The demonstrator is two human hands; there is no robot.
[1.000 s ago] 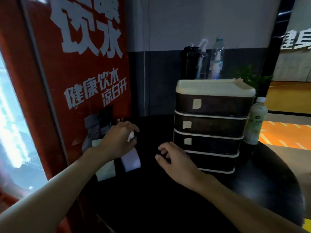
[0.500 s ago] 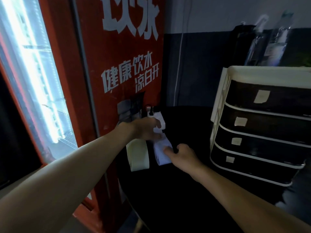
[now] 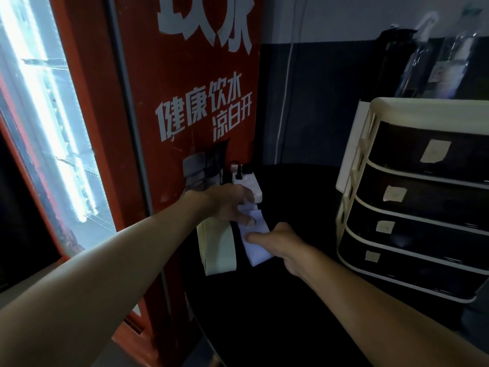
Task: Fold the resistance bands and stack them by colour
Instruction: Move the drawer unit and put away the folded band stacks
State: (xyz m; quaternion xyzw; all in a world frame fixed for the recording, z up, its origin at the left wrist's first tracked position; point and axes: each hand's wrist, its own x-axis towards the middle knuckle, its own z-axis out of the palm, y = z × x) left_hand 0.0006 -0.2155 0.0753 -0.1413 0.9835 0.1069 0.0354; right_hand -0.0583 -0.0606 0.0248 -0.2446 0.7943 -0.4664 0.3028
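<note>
Here, a pale band (image 3: 257,251) lies on the dark worktop (image 3: 291,313), close to its left edge. It is a flat strip, whitish with a hint of purple. One end points away from the person and the other end points back toward them.

The left grip (image 3: 227,205) is a bare hand that sits on the far end of the pale band. Its fingers and thumb cover that end. A bit of the band shows between them, but I cannot tell if they pinch it or only press on it.

The right grip (image 3: 283,242) is on the right side of the same band, near its middle. The thumb lies across the top of the band and the fingers curl at its edge, so this hand pinches the band. The near end sticks out below both hands and rests flat on the worktop.

Just to the left is a cream band (image 3: 219,250). It hangs over the edge of the worktop and no hand touches it.

A white power strip (image 3: 251,184) sits right behind the left grip. A big red fridge (image 3: 185,75) with white letters stands on the left. On the right is a drawer box (image 3: 423,215) with four dark drawers, each with a small paper tag. Blurry bottles (image 3: 444,67) stand behind it.
</note>
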